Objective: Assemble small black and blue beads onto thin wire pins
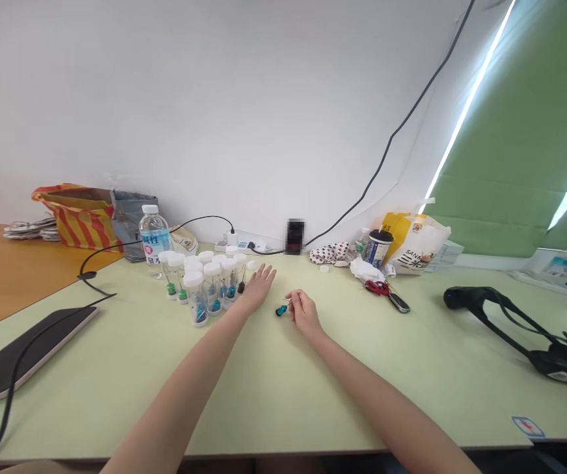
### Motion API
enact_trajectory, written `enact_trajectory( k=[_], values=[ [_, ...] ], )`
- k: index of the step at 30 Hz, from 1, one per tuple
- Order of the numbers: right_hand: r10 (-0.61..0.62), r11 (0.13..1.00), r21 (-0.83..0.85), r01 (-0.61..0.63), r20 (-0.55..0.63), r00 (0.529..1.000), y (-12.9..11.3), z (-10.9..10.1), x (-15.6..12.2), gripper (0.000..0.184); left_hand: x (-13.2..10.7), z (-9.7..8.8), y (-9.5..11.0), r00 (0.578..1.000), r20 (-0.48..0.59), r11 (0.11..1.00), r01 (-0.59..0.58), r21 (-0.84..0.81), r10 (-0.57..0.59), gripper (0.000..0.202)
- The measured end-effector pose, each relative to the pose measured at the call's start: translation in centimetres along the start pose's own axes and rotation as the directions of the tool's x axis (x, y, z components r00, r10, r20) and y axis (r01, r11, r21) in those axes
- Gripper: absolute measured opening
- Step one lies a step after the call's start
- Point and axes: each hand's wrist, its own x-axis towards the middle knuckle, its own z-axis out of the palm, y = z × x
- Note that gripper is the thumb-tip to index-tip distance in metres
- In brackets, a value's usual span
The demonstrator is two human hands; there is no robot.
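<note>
My right hand is closed in a pinch above the table. From its fingertips a small piece with a shiny blue and dark round end sticks out to the left; its thin stem runs into the fingers. Flat and with fingers stretched out, my left hand is beside a group of clear tubes with white caps. Blue, green or dark pieces show inside several tubes. A white cap lies just left of my left fingertips; whether it sits on a tube is partly hidden.
A water bottle stands behind the tubes. Cables and a power strip run along the wall. Red-handled scissors, a lidded cup and a yellow-white bag are at right. A black headset and a dark tablet lie farther out.
</note>
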Motion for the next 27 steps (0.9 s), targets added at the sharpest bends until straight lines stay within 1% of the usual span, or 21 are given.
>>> enact_trajectory(
  k=[3,5,7,9,11,13,15,17,20,22,24,27],
  values=[
    [0.041,0.997,0.073,-0.037,-0.051,0.998,0.0,-0.5,0.5,0.042,1.1,0.2,0.1,0.999,0.043,0.997,-0.010,0.073,0.007,0.041],
    [0.070,0.991,0.122,-0.059,-0.092,0.993,-0.1,-1.0,0.9,0.043,1.2,0.1,0.6,0.997,0.046,0.994,-0.064,0.093,0.060,0.037],
    [0.081,0.986,0.159,-0.059,-0.139,0.987,-0.5,-1.7,1.3,0.044,0.9,-0.1,1.5,0.991,0.024,0.986,-0.137,0.091,0.135,0.034],
    [0.068,0.982,0.187,-0.029,-0.203,0.977,-1.1,-2.5,1.8,0.044,0.2,-0.3,2.8,0.982,-0.005,0.979,-0.186,0.078,0.187,0.032],
    [0.029,0.979,0.203,0.029,-0.278,0.960,-1.8,-3.5,2.1,0.044,-0.7,-0.6,4.4,0.979,-0.037,0.979,-0.196,0.058,0.199,0.031],
    [-0.023,0.973,0.207,0.097,-0.333,0.943,-2.5,-4.3,2.4,0.044,-1.6,-0.9,5.8,0.982,-0.093,0.986,-0.167,-0.001,0.166,0.031],
    [-0.066,0.968,0.205,0.146,-0.352,0.934,-3.2,-4.8,2.5,0.044,-2.4,-1.3,6.9,0.982,-0.131,0.988,-0.145,-0.053,0.137,0.031],
    [-0.087,0.967,0.199,0.160,-0.331,0.940,-3.9,-4.8,2.5,0.045,-2.9,-1.7,7.7,0.981,-0.161,0.986,-0.124,-0.108,0.106,0.035],
    [-0.102,0.970,0.190,0.154,-0.255,0.961,-4.4,-4.2,2.1,0.044,-3.5,-2.4,8.4,0.976,-0.214,0.974,-0.096,-0.207,0.051,0.047],
    [-0.103,0.966,0.214,0.147,-0.202,0.974,-4.6,-3.7,1.8,0.043,-3.9,-2.8,8.6,0.969,-0.245,0.957,-0.098,-0.274,0.029,0.054],
    [-0.085,0.958,0.262,0.120,-0.140,0.986,-4.5,-3.2,1.5,0.041,-4.4,-3.2,8.7,0.965,-0.263,0.939,-0.109,-0.325,0.021,0.058],
    [-0.032,0.948,0.316,0.041,-0.034,0.999,-4.4,-2.6,1.2,0.042,-5.1,-3.8,8.8,0.964,-0.267,0.925,-0.112,-0.362,0.013,0.059]
  ],
)
